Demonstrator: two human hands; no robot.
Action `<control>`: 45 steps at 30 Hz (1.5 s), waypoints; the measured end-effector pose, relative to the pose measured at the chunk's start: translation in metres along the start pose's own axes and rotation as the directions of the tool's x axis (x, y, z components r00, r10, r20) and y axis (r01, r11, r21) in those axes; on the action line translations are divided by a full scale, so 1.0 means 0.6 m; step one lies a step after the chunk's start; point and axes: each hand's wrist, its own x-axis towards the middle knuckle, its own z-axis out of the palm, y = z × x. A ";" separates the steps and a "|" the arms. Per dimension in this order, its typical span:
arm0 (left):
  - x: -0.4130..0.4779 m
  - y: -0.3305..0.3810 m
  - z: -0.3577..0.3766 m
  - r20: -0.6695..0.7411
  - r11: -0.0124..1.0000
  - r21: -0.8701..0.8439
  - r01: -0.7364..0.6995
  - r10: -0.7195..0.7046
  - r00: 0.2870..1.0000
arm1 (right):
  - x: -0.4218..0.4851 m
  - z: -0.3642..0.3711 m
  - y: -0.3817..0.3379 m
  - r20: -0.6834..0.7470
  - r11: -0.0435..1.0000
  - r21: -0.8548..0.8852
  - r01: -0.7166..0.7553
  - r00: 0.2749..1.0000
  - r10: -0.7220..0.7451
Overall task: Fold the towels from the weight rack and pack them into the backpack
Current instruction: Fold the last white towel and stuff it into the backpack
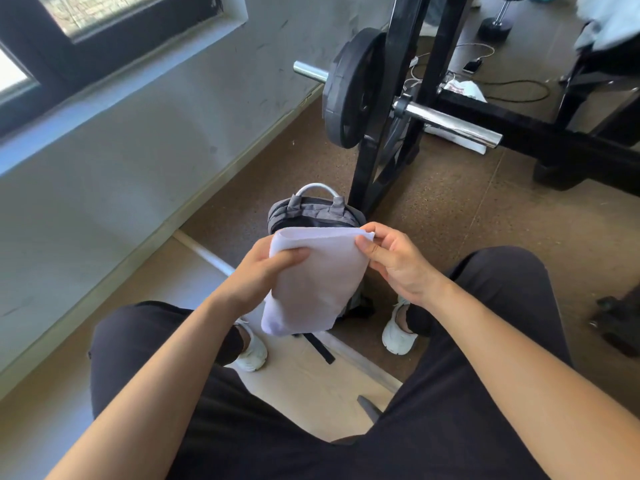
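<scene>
A folded white towel (313,278) hangs in front of me, held by both hands. My left hand (263,271) grips its upper left edge, thumb on top. My right hand (394,261) pinches its upper right corner. Right behind the towel, on the floor between my feet, stands a grey backpack (311,211) with a white top handle; its top looks open and dark, and the towel hides its lower part. The black weight rack (398,98) rises just beyond the backpack. More pale cloth (606,19) lies on equipment at the top right corner.
I sit with dark-trousered knees on both sides. A weight plate (349,91) and chrome bar (453,124) jut from the rack. A grey wall with a window runs along the left. A phone with cables (472,65) lies on the brown floor; a dumbbell (495,24) is further back.
</scene>
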 end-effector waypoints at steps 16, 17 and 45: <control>0.023 0.009 -0.027 -0.232 0.772 -0.621 0.135 -0.346 0.909 | 0.013 0.013 0.030 0.110 0.950 -0.204 -0.237 0.959 0.263; 0.023 0.003 -0.030 -0.239 0.765 -0.631 0.133 -0.354 0.904 | 0.011 0.014 0.028 0.117 0.956 -0.154 -0.249 0.956 0.267; 0.014 -0.079 -0.009 -0.381 0.979 0.189 -0.080 0.148 0.913 | 0.018 -0.001 0.016 -0.235 0.941 -0.338 -0.030 0.971 -0.053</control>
